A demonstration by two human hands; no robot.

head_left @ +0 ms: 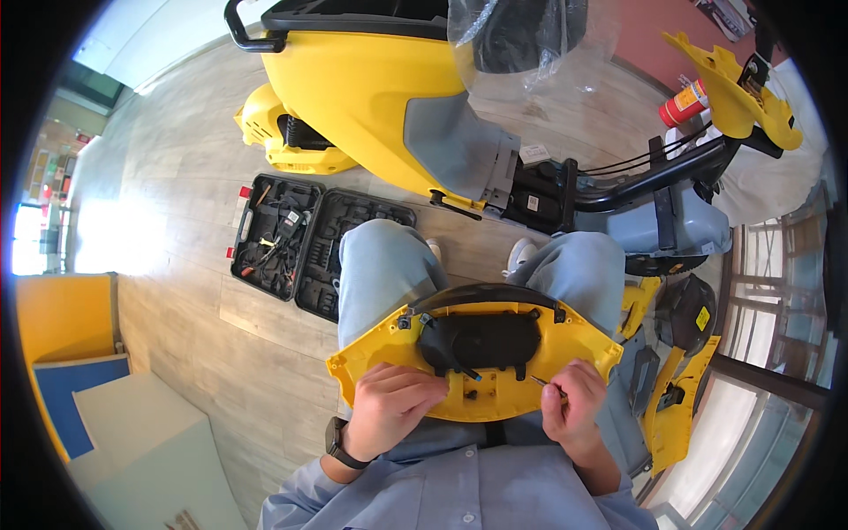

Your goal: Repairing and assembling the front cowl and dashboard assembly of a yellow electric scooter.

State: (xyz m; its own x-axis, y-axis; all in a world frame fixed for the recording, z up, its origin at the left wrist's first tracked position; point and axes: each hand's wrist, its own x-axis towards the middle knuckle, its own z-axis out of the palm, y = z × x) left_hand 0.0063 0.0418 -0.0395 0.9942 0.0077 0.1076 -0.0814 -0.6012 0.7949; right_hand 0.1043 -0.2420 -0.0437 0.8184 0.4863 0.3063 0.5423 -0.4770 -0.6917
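In the head view, at 6 o'clock, work looks partly done: the black unit [486, 340] sits inside the yellow panel [579, 344], but its cable [473, 374] seems unconnected. The right hand [574, 402] pinches a thin tool [537, 380]; the left hand [389, 404] has a grip I cannot tell.

Floor [265, 389]: pale brown wood-look planks. On it: open black plastic tool case with red latches [320, 243], 9 o'clock, both halves flat; off-white boxy cabinet [159, 459], 8 o'clock; white shoes [521, 254], near centre toward 3. Curved yellow plastic panels [671, 433], 4 o'clock, heaped, contact unclear. Lap in light-blue trousers [393, 256]: wide yellow plastic cover with black inner housing [564, 344] across it, 5 o'clock.
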